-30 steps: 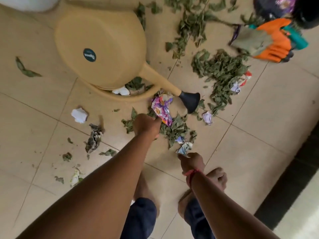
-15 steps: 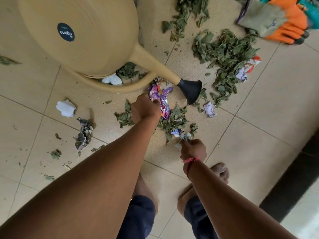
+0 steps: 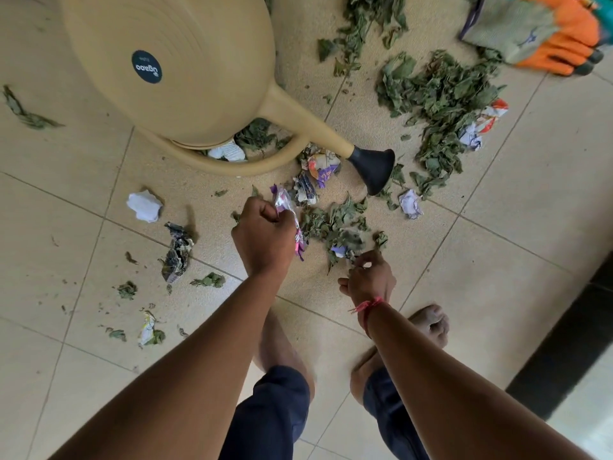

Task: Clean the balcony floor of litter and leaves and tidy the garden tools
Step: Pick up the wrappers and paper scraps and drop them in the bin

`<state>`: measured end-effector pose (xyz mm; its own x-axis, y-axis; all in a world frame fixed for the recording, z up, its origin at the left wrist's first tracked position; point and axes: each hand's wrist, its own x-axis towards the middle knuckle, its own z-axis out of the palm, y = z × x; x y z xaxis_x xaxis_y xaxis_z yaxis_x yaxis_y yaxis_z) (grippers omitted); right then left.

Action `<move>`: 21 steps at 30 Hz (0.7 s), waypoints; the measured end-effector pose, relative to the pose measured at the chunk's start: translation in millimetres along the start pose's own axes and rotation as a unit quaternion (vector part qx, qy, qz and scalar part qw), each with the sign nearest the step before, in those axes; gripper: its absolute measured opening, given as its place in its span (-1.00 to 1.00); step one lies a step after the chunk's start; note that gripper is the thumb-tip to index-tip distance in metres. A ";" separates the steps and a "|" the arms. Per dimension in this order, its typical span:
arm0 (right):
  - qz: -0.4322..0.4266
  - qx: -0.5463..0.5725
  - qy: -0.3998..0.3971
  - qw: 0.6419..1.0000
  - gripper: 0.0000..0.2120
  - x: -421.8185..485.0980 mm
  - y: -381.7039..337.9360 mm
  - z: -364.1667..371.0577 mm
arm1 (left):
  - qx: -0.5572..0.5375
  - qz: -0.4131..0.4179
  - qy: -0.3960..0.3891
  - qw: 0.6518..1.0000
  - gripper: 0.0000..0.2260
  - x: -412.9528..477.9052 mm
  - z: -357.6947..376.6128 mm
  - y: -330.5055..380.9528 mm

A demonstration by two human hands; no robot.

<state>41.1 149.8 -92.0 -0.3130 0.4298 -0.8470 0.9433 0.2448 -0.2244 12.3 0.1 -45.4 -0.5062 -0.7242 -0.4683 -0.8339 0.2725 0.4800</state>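
While the person stands barefoot on the tiled floor (image 3: 497, 227), the right hand (image 3: 368, 280) pinches a blurred clump (image 3: 345, 245) of leaves and paper with its fingers curled. Just beyond, the left hand (image 3: 263, 234) grips a purple wrapper (image 3: 286, 207). Farther off, loose leaves (image 3: 438, 94) lie beside the tipped watering can (image 3: 185, 61), and the garden gloves (image 3: 537, 31) lie farthest away.

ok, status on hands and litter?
Left hand grips purple wrapper. Right hand at leaf pile, grip unclear. Watering can on its side, paper inside handle loop.
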 end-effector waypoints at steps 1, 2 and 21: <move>-0.005 -0.010 0.011 1.000 -0.73 0.8 2.5 2.6 | -0.003 -0.008 -0.001 1.000 -0.89 -0.2 -1.0 -3.7; -0.011 -0.019 0.023 0.999 -0.76 3.3 7.6 5.9 | -0.004 -0.011 -0.002 1.000 -0.87 -1.0 -2.0 -5.9; -0.215 -0.172 0.075 0.959 -0.37 -3.7 -9.4 10.1 | 0.111 0.057 -0.037 0.992 -0.73 -25.1 8.7 -33.4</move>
<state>34.5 137.1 -91.6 -0.7008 0.3385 -0.6279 0.6397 0.6876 -0.3434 51.0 14.7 -56.1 -0.6084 -0.6346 -0.4767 -0.7936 0.4885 0.3627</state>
